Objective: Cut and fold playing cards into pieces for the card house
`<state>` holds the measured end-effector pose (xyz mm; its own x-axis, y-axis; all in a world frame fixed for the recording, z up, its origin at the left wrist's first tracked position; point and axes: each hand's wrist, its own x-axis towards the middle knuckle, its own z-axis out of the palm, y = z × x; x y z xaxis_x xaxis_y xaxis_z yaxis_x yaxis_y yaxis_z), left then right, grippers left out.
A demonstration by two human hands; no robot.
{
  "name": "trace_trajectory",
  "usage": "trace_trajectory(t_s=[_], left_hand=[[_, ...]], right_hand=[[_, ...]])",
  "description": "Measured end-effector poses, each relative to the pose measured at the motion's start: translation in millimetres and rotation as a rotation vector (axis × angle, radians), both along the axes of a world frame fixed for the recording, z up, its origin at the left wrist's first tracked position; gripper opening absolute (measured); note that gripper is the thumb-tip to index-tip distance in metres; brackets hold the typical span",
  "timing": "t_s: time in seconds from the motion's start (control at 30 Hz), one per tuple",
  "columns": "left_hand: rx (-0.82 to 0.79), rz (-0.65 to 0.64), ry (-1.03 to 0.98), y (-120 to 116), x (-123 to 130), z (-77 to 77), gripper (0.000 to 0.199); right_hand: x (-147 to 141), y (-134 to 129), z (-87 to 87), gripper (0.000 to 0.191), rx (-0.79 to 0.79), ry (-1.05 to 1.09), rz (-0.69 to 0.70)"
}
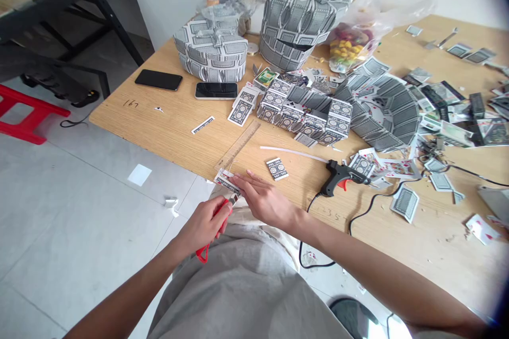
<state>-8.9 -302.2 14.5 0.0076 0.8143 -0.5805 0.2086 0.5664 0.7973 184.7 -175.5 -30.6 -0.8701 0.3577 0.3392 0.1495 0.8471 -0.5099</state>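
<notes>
My left hand [209, 221] is wrapped round a red utility knife [203, 250], its blade end at the near side of a playing card [227, 182]. That card lies at the table's front edge, beside the end of a clear ruler [239, 144]. My right hand [265, 200] lies with fingers stretched out, its fingertips on the card's right part. A small folded card piece [277, 168] is just beyond my right hand. Farther left lies a thin card strip [202, 125]. What is under my right palm is hidden.
A black glue gun [338, 177] with a cord lies right of my hands. Behind stand a folded-card block row [304, 111], a card bowl [382, 111] and two card-built forms [214, 50]. Two phones [158, 80] lie at the left. Loose cards cover the right side.
</notes>
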Motion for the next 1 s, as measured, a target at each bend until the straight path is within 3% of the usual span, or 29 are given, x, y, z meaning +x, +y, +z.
trace_trajectory(t_s=[0.33, 0.57, 0.63, 0.8, 1.0], left_hand=[[-0.021, -0.047, -0.002, -3, 6, 3.8, 0.043], [-0.04, -0.042, -0.081, -15, -13, -8.4, 0.042], [-0.01, 0.014, -0.095, -18, -21, -12.8, 0.042], [0.016, 0.368, 0.03, -14, -27, -23.6, 0.05], [0.061, 0.397, -0.083, -4, -19, -23.5, 0.043]], right_hand=[[-2, 1, 5.1, 0.047, 0.0, -0.009, -0.017], [2, 9, 4.8, 0.048, -0.083, -0.018, 0.041], [2, 10, 5.1, 0.046, -0.127, 0.0, 0.035], [1, 10, 6.0, 0.047, -0.194, 0.004, 0.024], [4, 9, 1.1, 0.054, -0.135, 0.002, 0.044]])
